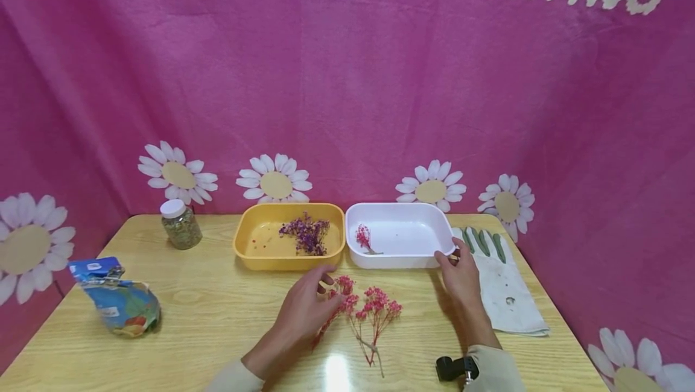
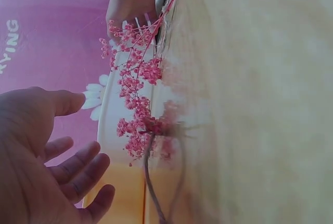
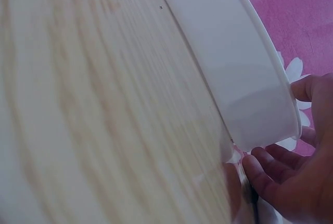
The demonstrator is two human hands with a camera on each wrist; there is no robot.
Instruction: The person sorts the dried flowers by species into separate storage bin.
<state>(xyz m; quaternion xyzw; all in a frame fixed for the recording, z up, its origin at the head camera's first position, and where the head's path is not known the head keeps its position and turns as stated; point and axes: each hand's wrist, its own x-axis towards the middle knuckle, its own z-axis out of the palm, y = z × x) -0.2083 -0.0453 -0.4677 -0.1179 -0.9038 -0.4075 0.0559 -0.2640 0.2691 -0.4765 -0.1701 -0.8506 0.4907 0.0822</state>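
My right hand (image 1: 461, 274) grips the front right corner of a white plastic tray (image 1: 393, 261), its thumb at the rim in the right wrist view. A small pink dried flower sprig (image 1: 363, 237) lies inside at the left. My left hand (image 1: 305, 307) hovers beside the pink dried flower sprigs (image 1: 374, 304) on the table, thumb and fingers spread apart with nothing between them in the left wrist view. Just left of the white tray stands a yellow tray (image 1: 282, 263), with purple dried flowers (image 1: 308, 234) inside.
A white cloth (image 1: 507, 301) with several green strips, perhaps glove fingers (image 1: 483, 242), lies at the right. On the left are a white-lidded jar of dried greenery (image 1: 181, 226) and a crumpled blue bag (image 1: 122, 301). A magenta curtain (image 1: 347, 90) hangs behind the table.
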